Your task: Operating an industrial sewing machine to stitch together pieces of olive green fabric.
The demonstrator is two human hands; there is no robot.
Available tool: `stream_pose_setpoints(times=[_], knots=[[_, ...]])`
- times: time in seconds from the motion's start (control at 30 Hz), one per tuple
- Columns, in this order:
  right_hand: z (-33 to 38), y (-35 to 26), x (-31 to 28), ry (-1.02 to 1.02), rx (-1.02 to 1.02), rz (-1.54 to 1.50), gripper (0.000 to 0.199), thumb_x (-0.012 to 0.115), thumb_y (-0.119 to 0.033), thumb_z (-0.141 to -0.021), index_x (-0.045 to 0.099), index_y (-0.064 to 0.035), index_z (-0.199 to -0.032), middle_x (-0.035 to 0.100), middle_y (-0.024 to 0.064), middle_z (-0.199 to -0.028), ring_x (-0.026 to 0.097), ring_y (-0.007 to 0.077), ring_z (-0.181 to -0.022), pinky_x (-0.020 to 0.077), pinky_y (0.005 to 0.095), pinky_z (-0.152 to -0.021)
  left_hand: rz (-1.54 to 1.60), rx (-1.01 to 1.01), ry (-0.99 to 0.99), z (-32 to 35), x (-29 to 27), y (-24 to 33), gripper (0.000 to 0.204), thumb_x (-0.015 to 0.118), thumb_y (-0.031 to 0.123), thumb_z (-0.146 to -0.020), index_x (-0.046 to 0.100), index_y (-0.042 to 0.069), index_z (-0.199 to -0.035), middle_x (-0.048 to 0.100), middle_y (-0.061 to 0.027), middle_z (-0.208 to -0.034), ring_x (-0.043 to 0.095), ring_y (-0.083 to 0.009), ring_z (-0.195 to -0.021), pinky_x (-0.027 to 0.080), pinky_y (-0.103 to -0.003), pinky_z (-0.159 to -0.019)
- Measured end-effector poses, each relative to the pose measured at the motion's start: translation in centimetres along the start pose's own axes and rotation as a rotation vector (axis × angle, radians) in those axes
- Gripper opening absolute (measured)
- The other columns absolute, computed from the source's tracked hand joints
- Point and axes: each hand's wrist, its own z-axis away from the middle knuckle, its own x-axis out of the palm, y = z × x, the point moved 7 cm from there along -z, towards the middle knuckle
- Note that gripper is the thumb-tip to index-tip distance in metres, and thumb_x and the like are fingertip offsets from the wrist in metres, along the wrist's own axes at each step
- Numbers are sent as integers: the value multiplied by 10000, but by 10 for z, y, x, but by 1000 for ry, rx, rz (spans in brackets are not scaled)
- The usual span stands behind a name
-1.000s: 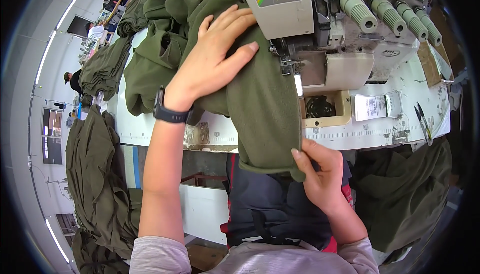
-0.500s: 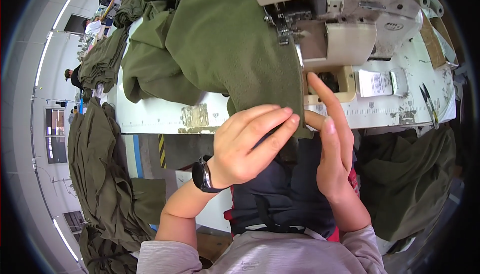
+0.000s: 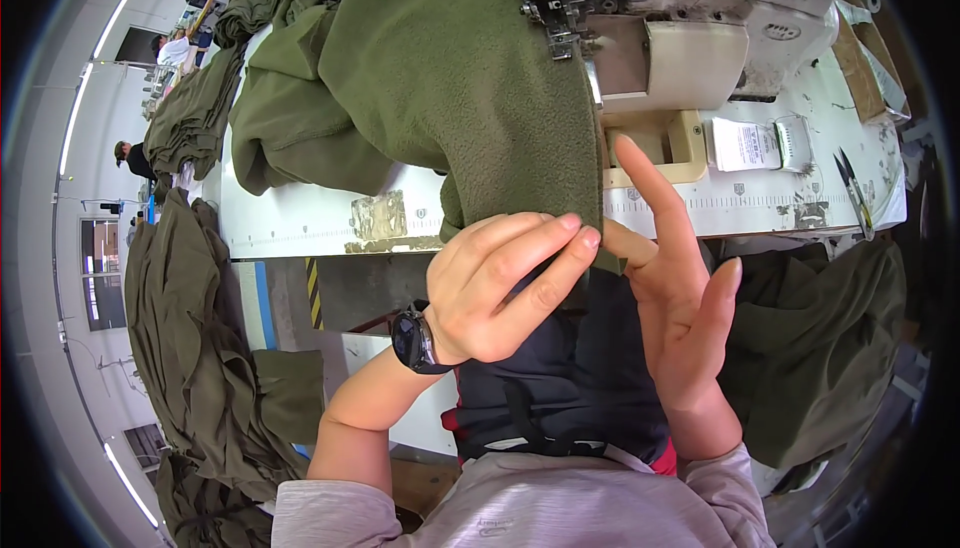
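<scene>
Half a second on, the right hand has opened out: its thumb, then up beside the green cloth, has swung well clear, while the left hand has stayed at the cloth's edge. From where I stand, the cloth spreads left of the sewing machine, its right edge running from under the presser foot towards the worker, down to the near rim of the white tabletop. Left fingers (the wrist with the dark watch) are narrow, bunched on that edge; whether the thumb nips from beneath, I can't tell. Right thumb and forefinger stand wide apart, the forefinger pointing at the machine across the cream tray on its near side; another finger reaches the cloth's edge, its tip hidden.

There's elbow room on the machine's near side: bare tabletop runs right from that hand to the snips. The machine's top is cut off, as is the cloth's far end, and the cloth's near end vanishes behind the left hand.
</scene>
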Motion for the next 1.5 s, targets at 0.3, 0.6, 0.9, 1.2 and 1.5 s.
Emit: stream_pose_setpoints(times=[0.3, 0.6, 0.9, 1.2, 1.5], knots=[[-16, -1, -5, -48, -90, 335, 262, 543, 49, -870, 603, 16, -1123, 662, 96, -957, 639, 169, -813, 477, 248, -705, 55, 65, -7, 0, -9, 1, 299, 785, -18, -677, 724, 45, -962, 645, -64, -999, 667, -210, -846, 577, -303, -665], [-15, -40, -2, -33, -650, 825, 324, 705, 71, -541, 690, -1, -856, 599, 73, -763, 538, 190, -598, 409, 277, -547, 239, -277, -77, -22, -32, -20, 290, 642, 51, -805, 671, 49, -1093, 633, -121, -1144, 617, -289, -1096, 502, -431, -908], [-40, -27, -6, 3, -588, 755, 367, 696, 51, -500, 723, -42, -854, 543, 38, -705, 510, 205, -607, 395, 318, -516, 86, -244, -316, -51, -4, -78, 293, 620, 115, -816, 644, 42, -1099, 598, -129, -1275, 503, -363, -1261, 304, -510, -1090], [-79, -37, -8, -6, -658, 872, 206, 712, 55, -625, 673, -23, -811, 539, 66, -731, 507, 222, -622, 403, 338, -535, -142, -60, -267, -85, -4, -87, 371, 733, 48, -716, 635, 18, -1072, 621, -134, -1126, 583, -331, -1070, 473, -408, -913], [-88, -37, -12, -65, -363, 740, 133, 594, 70, -772, 653, 13, -877, 558, 96, -845, 546, 233, -709, 435, 303, -571, 40, -190, 61, -52, 9, -49, 281, 707, -112, -667, 664, -9, -925, 656, -119, -990, 641, -295, -933, 528, -381, -810]])
